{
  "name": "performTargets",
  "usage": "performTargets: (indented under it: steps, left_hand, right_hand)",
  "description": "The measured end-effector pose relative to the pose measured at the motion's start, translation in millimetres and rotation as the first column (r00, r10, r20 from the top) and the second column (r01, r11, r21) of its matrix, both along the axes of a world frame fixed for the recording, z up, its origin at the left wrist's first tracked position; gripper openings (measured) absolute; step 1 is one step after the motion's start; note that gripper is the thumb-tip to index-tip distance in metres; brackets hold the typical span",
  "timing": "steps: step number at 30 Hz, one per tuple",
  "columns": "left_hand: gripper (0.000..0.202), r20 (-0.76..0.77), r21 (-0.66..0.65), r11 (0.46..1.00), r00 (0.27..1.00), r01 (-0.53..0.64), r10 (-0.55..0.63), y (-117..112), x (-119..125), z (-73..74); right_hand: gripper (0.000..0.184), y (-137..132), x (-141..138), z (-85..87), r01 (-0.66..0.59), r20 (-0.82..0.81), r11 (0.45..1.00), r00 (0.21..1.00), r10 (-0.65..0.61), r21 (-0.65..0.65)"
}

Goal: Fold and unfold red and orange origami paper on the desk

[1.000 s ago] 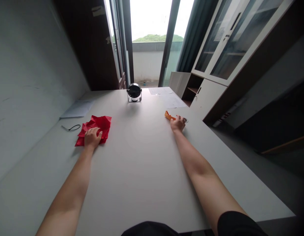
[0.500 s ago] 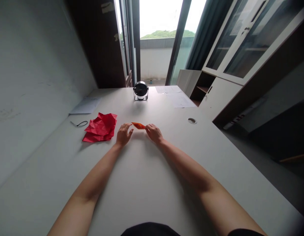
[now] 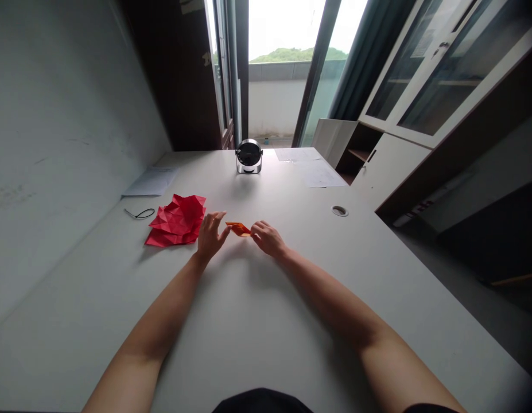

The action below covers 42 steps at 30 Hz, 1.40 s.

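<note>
While my forearms reach out over the white table (image 3: 257,298), one orange folded paper (image 3: 240,229) lies at the centre of my clock, with twelve pointing away from me to the window (image 3: 278,92). At its three o'clock my right hand (image 3: 268,238) has thumb and fingers together, pinching the paper's near-side end. At its nine o'clock my left hand (image 3: 211,236) has thumb and fingers spread apart; the thumb tip comes right up to the other end, though I cannot tell whether it touches.

I count one red creased paper (image 3: 178,221), farther out at nine o'clock, just beyond my left hand, which stands between it and the orange one and overlaps its edge from where I look. Whether the red is one layer or several, I cannot tell. One thin black cable loop (image 3: 140,214) lies past it, between nine and ten. Pale papers (image 3: 150,182) rest by the wall at ten, their number unclear. One round black device in a metal stand (image 3: 249,156) is at twelve. At least two white sheets (image 3: 326,174) spread from one to two, and one round ring (image 3: 339,211) sits near three. Beyond the table, one glass-doored cabinet (image 3: 392,127) stands at two.
</note>
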<state>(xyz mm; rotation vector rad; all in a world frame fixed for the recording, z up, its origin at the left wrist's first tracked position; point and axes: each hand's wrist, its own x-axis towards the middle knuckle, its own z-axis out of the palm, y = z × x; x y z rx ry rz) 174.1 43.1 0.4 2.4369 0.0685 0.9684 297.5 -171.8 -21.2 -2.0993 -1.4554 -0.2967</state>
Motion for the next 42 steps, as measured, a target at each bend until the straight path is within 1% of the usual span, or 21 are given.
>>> performTargets:
  steps: [1, 4, 7, 11, 15, 20, 26, 28, 30, 32, 34, 35, 36, 37, 38, 39, 40, 42]
  left_hand:
    - [0.043, -0.007, 0.032, 0.999, 1.0, 0.011, -0.011, 0, -1, 0.4]
    - [0.025, -0.062, 0.159, 0.986, 0.997, 0.045, -0.036, 0, -3, -1.3]
    - [0.019, -0.088, 0.22, 0.975, 0.996, 0.023, -0.004, 0, -2, -5.5]
    - [0.012, -0.129, 0.222, 0.975, 0.992, 0.023, 0.006, 5, 2, -11.8]
    - [0.012, -0.161, 0.203, 0.978, 0.987, 0.046, -0.013, 8, 3, -15.3]
    - [0.012, -0.184, 0.146, 0.989, 0.983, 0.016, 0.012, 1, 1, -12.4]
    - [0.007, -0.225, 0.18, 0.983, 0.974, 0.043, -0.001, -5, 0, -8.6]
    - [0.008, -0.228, 0.158, 0.986, 0.974, 0.043, -0.006, -5, 1, -9.6]
    - [0.009, -0.228, 0.108, 0.993, 0.974, 0.044, -0.019, -4, 2, -11.5]
    - [0.011, -0.222, 0.006, 0.999, 0.974, 0.04, -0.038, -4, 5, -14.3]
    - [0.013, -0.209, -0.156, 0.988, 0.976, 0.025, -0.058, -5, 8, -18.1]
    - [0.015, -0.198, -0.257, 0.966, 0.978, 0.016, -0.069, -5, 10, -20.2]
    - [0.018, -0.181, -0.368, 0.93, 0.98, 0.011, -0.083, -6, 12, -22.5]
    - [0.021, -0.158, -0.482, 0.876, 0.982, 0.012, -0.101, -6, 14, -24.6]
    - [0.024, -0.129, -0.593, 0.805, 0.984, 0.024, -0.124, -6, 15, -26.5]
    - [0.027, -0.093, -0.693, 0.72, 0.985, 0.042, -0.147, -6, 16, -27.9]
    - [0.03, -0.058, -0.778, 0.625, 0.984, 0.06, -0.168, -5, 17, -28.9]
    - [0.035, 0.0, -0.897, 0.433, 0.979, 0.089, -0.202, -3, 19, -29.4]
  right_hand:
    - [0.011, 1, -1, 0.3, -0.007, 0.005, 1.0, 1.0, 0.007, -0.006]
    - [0.012, 1, -2, 0.4, -0.035, 0.015, 0.999, 0.999, 0.036, -0.015]
    - [0.014, 0, -3, 1.2, -0.053, 0.024, 0.998, 0.998, 0.053, -0.014]
    - [0.015, -2, -4, 3.0, -0.071, 0.053, 0.997, 0.996, 0.072, -0.013]
    - [0.015, -2, -4, 4.2, -0.079, 0.083, 0.997, 0.993, 0.081, -0.024]
    - [0.013, -3, -4, 6.2, -0.058, 0.164, 0.996, 0.984, 0.068, -0.065]
    - [0.014, -3, -4, 6.8, -0.052, 0.227, 0.994, 0.971, 0.073, -0.095]
    - [0.015, -3, -4, 6.2, -0.057, 0.223, 0.994, 0.972, 0.077, -0.095]
    - [0.017, -2, -5, 5.7, -0.067, 0.207, 0.994, 0.975, 0.083, -0.086]
    - [0.022, -1, -6, 4.9, -0.074, 0.192, 0.995, 0.977, 0.087, -0.073]
    - [0.028, -1, -7, 3.8, -0.078, 0.186, 0.994, 0.978, 0.09, -0.072]
    - [0.03, 0, -7, 3.2, -0.082, 0.185, 0.993, 0.978, 0.095, -0.08]
    - [0.031, 0, -7, 2.5, -0.087, 0.186, 0.992, 0.977, 0.102, -0.09]
    - [0.031, 0, -7, 2.0, -0.091, 0.187, 0.991, 0.976, 0.108, -0.1]
    - [0.03, 0, -6, 1.7, -0.092, 0.189, 0.99, 0.976, 0.111, -0.109]
    - [0.029, -1, -6, 1.6, -0.09, 0.191, 0.989, 0.975, 0.111, -0.116]
    - [0.029, -1, -5, 1.6, -0.085, 0.19, 0.989, 0.976, 0.106, -0.119]
    - [0.031, -2, -4, 2.1, -0.071, 0.184, 0.991, 0.979, 0.092, -0.117]
